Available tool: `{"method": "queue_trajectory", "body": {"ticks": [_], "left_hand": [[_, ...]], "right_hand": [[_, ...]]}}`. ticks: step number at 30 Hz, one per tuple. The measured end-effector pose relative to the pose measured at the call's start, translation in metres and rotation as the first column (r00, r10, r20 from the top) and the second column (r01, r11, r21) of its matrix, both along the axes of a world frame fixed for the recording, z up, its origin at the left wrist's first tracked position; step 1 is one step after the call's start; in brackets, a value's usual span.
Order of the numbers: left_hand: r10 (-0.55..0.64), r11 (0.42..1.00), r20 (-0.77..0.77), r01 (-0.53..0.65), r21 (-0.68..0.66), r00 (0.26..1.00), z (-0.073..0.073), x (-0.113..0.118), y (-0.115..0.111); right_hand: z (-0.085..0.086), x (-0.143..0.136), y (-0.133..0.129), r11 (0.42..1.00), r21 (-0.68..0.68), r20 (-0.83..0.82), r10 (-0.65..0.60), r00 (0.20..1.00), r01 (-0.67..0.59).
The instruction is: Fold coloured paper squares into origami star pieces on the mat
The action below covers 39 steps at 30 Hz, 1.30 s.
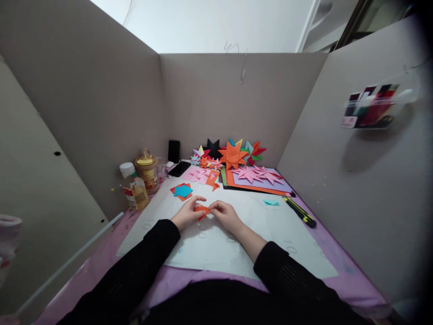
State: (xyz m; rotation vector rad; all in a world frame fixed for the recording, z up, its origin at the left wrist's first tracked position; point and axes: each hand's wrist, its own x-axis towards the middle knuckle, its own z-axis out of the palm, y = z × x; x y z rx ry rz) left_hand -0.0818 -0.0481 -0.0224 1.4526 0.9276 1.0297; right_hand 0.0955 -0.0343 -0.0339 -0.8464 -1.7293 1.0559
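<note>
Between my two hands, above the white sheet [216, 253], is a small piece of orange folded paper [202, 211]. My left hand [188, 212] grips its left side, with the thumb in front and the index finger stretched out above. The fingertips of my right hand [225, 215] pinch its right edge. Behind my left hand lies a small stack of blue and orange-red paper pieces [183, 191]. A folded turquoise paper piece [271, 202] rests on the sheet to the right, apart from both hands.
Folded paper stars [233, 155] stand against the back panel. Coloured paper sheets [264, 186] lie before them. A yellow-black utility knife [301, 212] lies at the right. Along the left edge are a bottle [135, 192], a jar [148, 174] and a black phone [180, 169]. Grey panels enclose the table.
</note>
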Motion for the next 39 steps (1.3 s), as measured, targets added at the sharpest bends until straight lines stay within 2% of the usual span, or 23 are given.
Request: {"method": "queue_trajectory", "body": {"ticks": [5, 12, 23, 32, 39], "left_hand": [[0.046, 0.999, -0.042, -0.045, 0.014, 0.998, 0.001, 0.000, 0.002], [0.201, 0.954, -0.219, -0.141, 0.263, 0.955, 0.006, 0.002, -0.001], [0.313, 0.902, -0.320, -0.175, 0.393, 0.894, 0.008, 0.004, -0.005], [0.324, 0.858, -0.373, -0.104, 0.502, 0.869, 0.008, 0.008, -0.008], [0.345, 0.846, -0.425, -0.081, 0.527, 0.837, 0.010, 0.007, -0.008]], "right_hand": [[0.000, 0.000, 0.000, 0.996, -0.018, -0.041, -0.085, 0.996, 0.084], [0.003, -0.003, -0.001, 0.983, 0.029, -0.071, -0.177, 0.982, 0.179], [0.006, -0.005, -0.009, 0.959, 0.216, 0.016, -0.191, 0.982, 0.183], [0.002, -0.009, -0.008, 0.964, 0.206, 0.037, -0.176, 0.984, 0.165], [0.009, -0.005, -0.008, 0.961, 0.184, 0.026, -0.215, 0.976, 0.207]]}}
